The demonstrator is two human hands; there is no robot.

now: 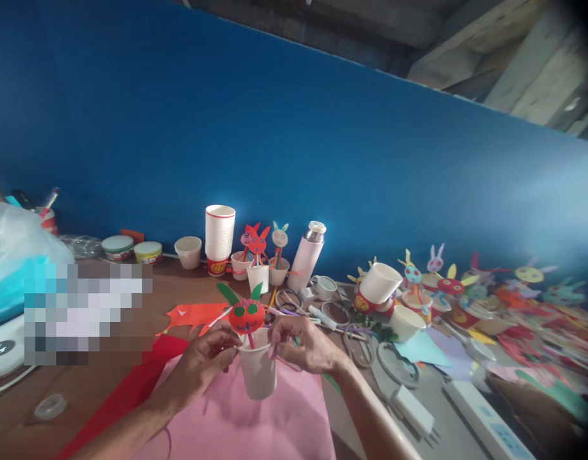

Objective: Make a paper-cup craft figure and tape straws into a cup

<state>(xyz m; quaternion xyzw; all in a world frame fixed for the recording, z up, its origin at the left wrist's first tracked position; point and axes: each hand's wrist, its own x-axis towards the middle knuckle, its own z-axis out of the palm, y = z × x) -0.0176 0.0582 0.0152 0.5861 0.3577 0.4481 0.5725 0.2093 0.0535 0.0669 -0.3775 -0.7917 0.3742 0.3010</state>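
Note:
A white paper cup (259, 377) is in front of me over a sheet of pink paper (217, 421). Out of it rises a red paper rabbit head (247, 317) with green ears and green eyes, on a pinkish-red stem that goes down inside the cup. My left hand (210, 351) pinches the cup's rim on the left. On the right side of the rim, the fingers of my right hand (306, 343) are closed on the cup too. Whether the right fingertips also hold a small piece of paper is hard to make out.
Behind stand a cup stack (220, 233), finished rabbit cups (258, 278) and a thermos flask (307, 255) against a blue partition (284, 128). Red paper (131, 390) lies left. Cables, a charger (413, 412), a power strip (486, 418) and more rabbit cups crowd the right.

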